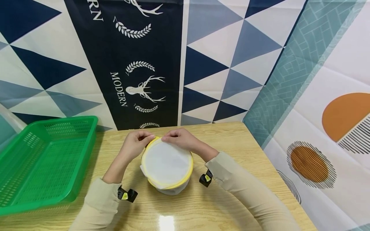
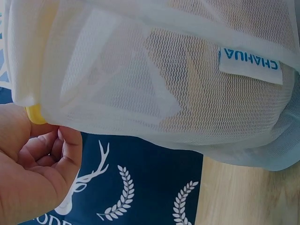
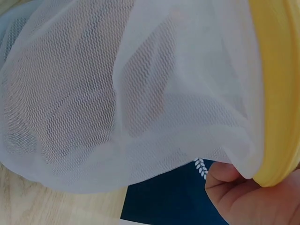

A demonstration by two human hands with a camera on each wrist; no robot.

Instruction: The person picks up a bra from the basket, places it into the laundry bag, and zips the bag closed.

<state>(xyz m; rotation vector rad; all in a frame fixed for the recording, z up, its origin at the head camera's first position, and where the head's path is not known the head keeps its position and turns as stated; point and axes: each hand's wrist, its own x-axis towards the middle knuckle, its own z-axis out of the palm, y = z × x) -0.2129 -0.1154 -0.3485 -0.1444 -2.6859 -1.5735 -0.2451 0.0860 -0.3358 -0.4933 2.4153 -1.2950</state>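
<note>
A round white mesh laundry bag (image 1: 167, 163) with a yellow band (image 1: 189, 171) round its top stands on the table, flat white top facing up. At its far edge my left hand (image 1: 136, 143) pinches the yellow rim between thumb and fingers. Just right of it, my right hand (image 1: 182, 140) grips the same edge. In the left wrist view the mesh side carries a white label (image 2: 251, 65) reading CHAHUA, and a bit of yellow trim (image 2: 35, 114) shows at the fingertips. The right wrist view has the thumb and fingers at the yellow band (image 3: 276, 93).
On the left of the wooden table (image 1: 231, 141) is a green plastic basket (image 1: 49, 170) with perforated walls. A patterned cloth (image 1: 147, 64) hangs behind the table, and another printed cloth (image 1: 312, 128) lines the right side. Each wrist wears a small black camera.
</note>
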